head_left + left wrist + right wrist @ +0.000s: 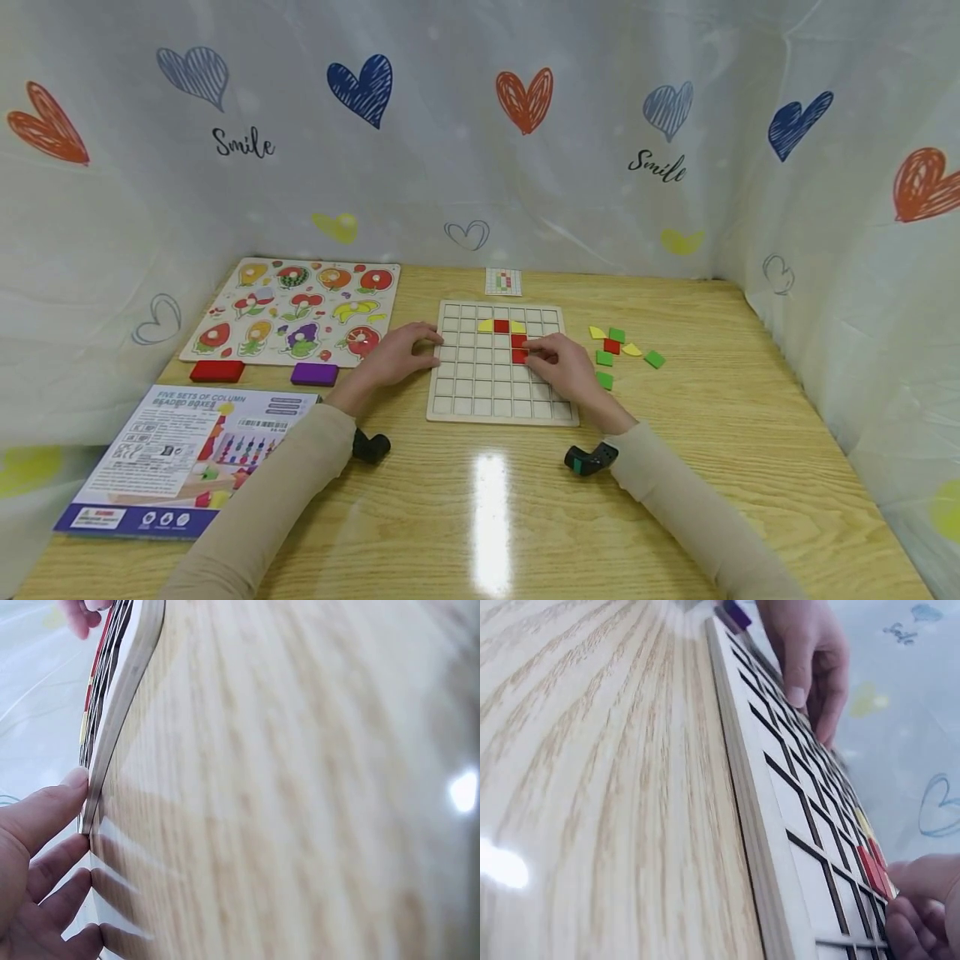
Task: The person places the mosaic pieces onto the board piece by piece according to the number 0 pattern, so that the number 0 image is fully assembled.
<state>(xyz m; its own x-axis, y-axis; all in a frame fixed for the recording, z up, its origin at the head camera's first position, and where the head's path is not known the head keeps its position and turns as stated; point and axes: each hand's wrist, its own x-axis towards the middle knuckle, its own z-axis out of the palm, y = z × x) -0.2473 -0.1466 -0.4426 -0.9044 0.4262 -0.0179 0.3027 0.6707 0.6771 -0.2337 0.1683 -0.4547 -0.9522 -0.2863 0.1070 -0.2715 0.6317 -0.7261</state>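
A light wooden grid board (465, 392) lies flat in front of me. My left hand (405, 354) rests at its left edge, thumb tip (77, 778) on the rim and fingers loosely bent beside it. My right hand (562, 364) is over the board's right part, thumb and fingertips pinching the edge of a red square tile (518, 357). Just above that tile sits another red square (518, 341). In a row near the top, a red square (501, 326) lies between two yellow quarter-round tiles, the left one (487, 326) fully visible.
Right of the board lie loose green (655, 359), yellow (632, 350) and red (612, 347) tiles. A small pattern card (502, 282) is behind it. At left are a fruit puzzle (322, 287), a red block (217, 372), a purple block (314, 374) and a printed box (165, 450).
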